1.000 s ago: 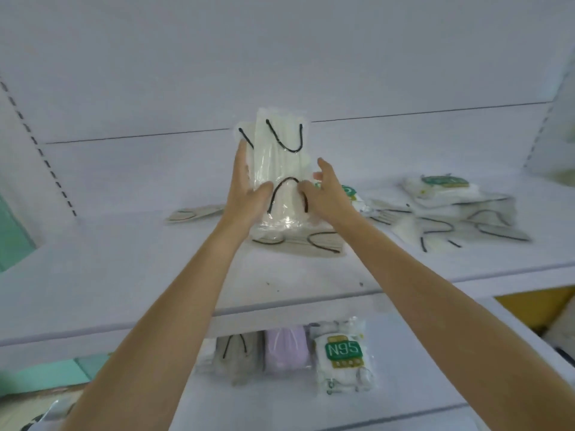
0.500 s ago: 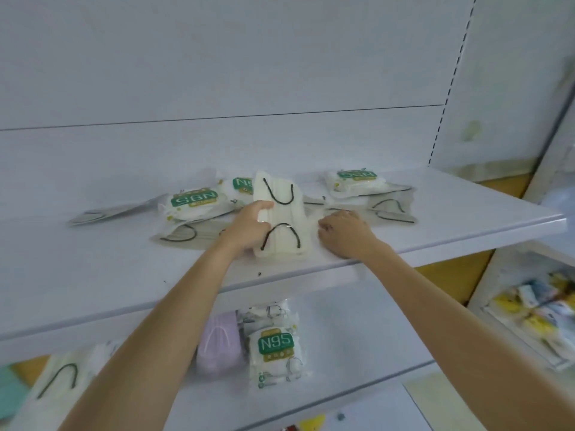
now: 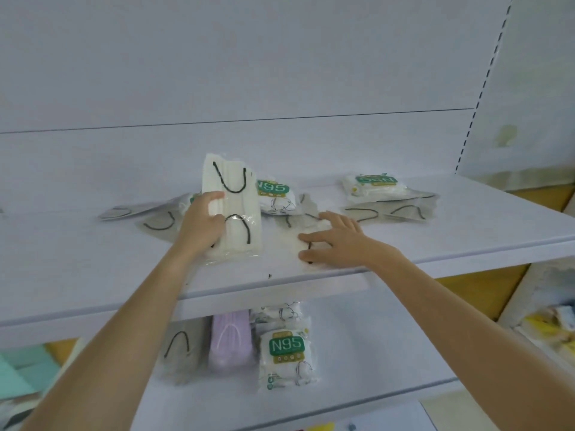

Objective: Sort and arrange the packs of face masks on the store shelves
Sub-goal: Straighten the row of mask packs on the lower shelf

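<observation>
On upper shelf (image 3: 93,269), white mask pack (image 3: 238,219) upright in left grip (image 3: 202,222).

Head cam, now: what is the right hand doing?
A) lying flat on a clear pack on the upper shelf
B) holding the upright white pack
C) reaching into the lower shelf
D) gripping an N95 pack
A: the right hand lies with straight fingers on a flat clear pack on the upper shelf; the left hand alone grips the upright white pack.
</observation>
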Motion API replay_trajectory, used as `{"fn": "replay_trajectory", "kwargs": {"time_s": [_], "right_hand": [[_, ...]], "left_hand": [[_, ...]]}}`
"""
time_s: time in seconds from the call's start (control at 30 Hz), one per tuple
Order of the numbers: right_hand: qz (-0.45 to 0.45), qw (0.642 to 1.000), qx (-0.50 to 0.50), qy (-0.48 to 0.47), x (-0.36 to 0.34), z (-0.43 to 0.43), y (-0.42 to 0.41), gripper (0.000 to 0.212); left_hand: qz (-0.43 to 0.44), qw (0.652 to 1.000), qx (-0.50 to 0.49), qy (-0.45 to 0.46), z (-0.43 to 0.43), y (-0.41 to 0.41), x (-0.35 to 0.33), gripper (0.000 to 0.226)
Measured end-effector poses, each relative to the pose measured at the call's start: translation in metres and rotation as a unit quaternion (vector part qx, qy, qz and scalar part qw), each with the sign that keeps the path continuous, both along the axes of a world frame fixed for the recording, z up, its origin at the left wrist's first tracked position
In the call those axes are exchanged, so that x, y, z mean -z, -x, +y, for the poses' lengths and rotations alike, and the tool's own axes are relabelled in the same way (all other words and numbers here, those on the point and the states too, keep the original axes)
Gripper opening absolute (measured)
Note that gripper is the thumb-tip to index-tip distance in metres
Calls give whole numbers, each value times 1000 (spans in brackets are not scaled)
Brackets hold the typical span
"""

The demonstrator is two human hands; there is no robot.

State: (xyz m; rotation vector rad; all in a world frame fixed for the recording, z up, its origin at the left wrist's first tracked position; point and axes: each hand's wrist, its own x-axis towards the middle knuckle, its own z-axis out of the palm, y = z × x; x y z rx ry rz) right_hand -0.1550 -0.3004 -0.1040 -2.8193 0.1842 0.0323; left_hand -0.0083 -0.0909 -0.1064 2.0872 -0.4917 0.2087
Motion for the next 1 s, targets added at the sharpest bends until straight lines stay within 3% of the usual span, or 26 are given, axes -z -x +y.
{"fn": "replay_trajectory", "kwargs": {"time_s": [0.13, 0.27, 0.43, 0.53, 0.6, 0.7, 0.8, 0.87, 0.93, 1.0], "right_hand": [[9, 997, -43, -68, 4, 11, -4, 42], [24, 986, -102, -133, 7, 10, -10, 12], [17, 973, -93, -213, 3, 4, -2, 29], [-3, 981, -84, -172, -4, -10, 7, 28], [-46, 975, -44, -211, -17, -25, 14, 27], [-162, 921, 82, -345, -40, -49, 23, 19], [-280, 807, 135, -502, -60, -52, 18, 20], [-356, 780, 139, -495, -64, -38, 3, 26], [-381, 809, 112, -435, -58, -8, -17, 20], [-319, 890, 38, -323, -38, 24, -39, 36]], "left_hand": [[45, 994, 77, 63, -8, 9, -5, 46], [88, 983, 139, 85, -28, 11, -7, 45], [86, 988, 114, -50, -48, 2, -5, 51], [99, 990, 87, -54, -40, -10, -3, 53], [96, 993, 60, -43, -32, -16, -2, 54], [88, 995, 13, 32, -21, -18, -2, 54], [69, 992, -5, 102, -15, -14, -5, 49], [71, 988, 9, 134, -15, -6, -8, 41], [77, 983, 40, 165, -19, 5, -14, 36], [85, 976, 68, 190, -25, 15, -17, 39]]}}
